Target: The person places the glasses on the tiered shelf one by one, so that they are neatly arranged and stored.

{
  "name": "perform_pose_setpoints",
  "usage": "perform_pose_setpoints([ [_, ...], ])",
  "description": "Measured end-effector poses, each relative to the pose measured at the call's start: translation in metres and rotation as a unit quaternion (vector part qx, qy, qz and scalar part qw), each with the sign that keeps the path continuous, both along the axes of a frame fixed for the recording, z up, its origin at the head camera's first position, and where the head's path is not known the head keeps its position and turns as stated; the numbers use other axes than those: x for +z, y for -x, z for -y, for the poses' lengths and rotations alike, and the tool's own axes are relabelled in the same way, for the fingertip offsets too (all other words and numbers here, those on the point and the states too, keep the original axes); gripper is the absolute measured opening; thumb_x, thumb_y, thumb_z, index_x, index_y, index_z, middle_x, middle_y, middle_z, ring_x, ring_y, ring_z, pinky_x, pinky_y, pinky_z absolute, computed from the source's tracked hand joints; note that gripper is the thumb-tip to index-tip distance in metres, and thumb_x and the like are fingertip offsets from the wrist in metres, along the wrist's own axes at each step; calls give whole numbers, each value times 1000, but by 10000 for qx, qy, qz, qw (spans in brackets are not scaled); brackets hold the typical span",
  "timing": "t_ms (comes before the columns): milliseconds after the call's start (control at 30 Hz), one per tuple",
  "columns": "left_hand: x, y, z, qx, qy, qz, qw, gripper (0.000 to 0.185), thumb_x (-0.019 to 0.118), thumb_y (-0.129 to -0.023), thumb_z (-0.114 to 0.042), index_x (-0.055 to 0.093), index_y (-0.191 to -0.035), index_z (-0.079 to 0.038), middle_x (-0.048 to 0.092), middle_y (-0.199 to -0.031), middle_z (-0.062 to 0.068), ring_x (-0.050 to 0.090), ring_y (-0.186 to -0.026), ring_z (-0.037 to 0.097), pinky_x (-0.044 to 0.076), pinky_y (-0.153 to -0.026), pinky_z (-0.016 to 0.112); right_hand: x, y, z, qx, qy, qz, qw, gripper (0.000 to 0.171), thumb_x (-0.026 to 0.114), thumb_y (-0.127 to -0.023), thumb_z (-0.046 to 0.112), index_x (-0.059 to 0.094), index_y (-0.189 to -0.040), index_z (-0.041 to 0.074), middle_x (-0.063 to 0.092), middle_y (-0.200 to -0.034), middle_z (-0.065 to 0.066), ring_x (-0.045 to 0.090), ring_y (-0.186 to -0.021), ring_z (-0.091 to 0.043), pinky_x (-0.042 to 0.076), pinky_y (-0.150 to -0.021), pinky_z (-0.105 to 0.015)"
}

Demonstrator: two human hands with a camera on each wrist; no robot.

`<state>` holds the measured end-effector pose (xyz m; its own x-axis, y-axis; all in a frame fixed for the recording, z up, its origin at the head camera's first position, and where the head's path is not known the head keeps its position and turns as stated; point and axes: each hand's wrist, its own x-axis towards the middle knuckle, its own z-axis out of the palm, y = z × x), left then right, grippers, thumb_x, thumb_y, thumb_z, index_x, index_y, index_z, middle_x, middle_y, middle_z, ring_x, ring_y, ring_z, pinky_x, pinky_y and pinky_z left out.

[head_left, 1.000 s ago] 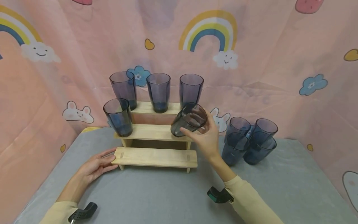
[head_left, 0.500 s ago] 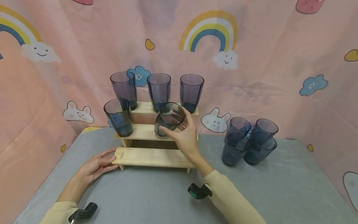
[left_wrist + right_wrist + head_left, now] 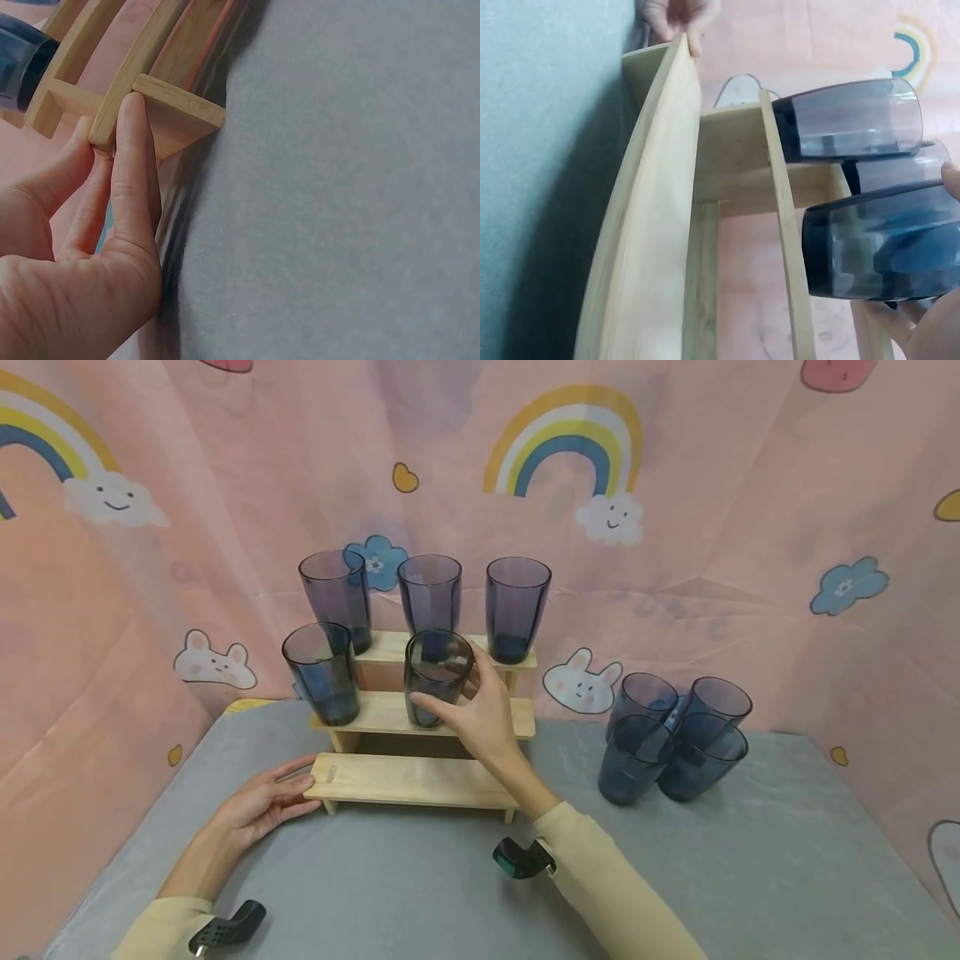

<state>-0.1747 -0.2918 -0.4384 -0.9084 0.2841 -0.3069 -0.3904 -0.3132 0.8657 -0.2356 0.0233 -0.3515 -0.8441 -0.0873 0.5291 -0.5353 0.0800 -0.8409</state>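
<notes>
My right hand [image 3: 483, 718] grips a dark tinted drinking glass [image 3: 426, 672] with thumb and fingers around its sides. That glass is nearly upright at the middle step of a three-step wooden stand [image 3: 420, 778]; its base looks level with the board in the right wrist view. Left of it on the same step stands another glass [image 3: 322, 681]. On the top step are three more: a left glass [image 3: 333, 589], a centre glass [image 3: 429, 597] and a right glass [image 3: 517, 610]. My left hand [image 3: 262, 806] pinches the left end of the bottom step, thumb on top, fingers [image 3: 131, 172] at the underside.
A cluster of several matching glasses [image 3: 630, 760] stands close together on the grey cloth [image 3: 750, 860], right of the stand. Behind everything hangs a pink patterned curtain [image 3: 712, 485].
My right hand has carried its glass leftward along the middle step, beside the left glass, and straightened it from a tilt to nearly upright. The left hand has kept its hold on the stand.
</notes>
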Motion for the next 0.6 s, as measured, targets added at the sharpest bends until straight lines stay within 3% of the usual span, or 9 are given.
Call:
perform_pose_setpoints([
  [367, 0, -2, 1, 35, -151, 46, 9999, 62, 54, -100, -2, 23, -152, -8, 62, -113, -2, 66, -103, 17, 56, -89, 34, 2, 2, 5, -71, -312, 68, 9995, 87, 89, -72, 14, 43, -144, 7, 54, -131, -12, 62, -111, -24, 54, -94, -36],
  [600, 2, -2, 0, 26, -158, 66, 9998, 72, 53, -100, -1, 8, -156, -3, 62, -112, -2, 66, -103, 17, 57, -89, 34, 3, 4, 6, 26, -321, 230, 9992, 87, 89, -73, 14, 41, -145, 6, 55, -133, -11, 62, -113, -23, 54, -94, -34],
])
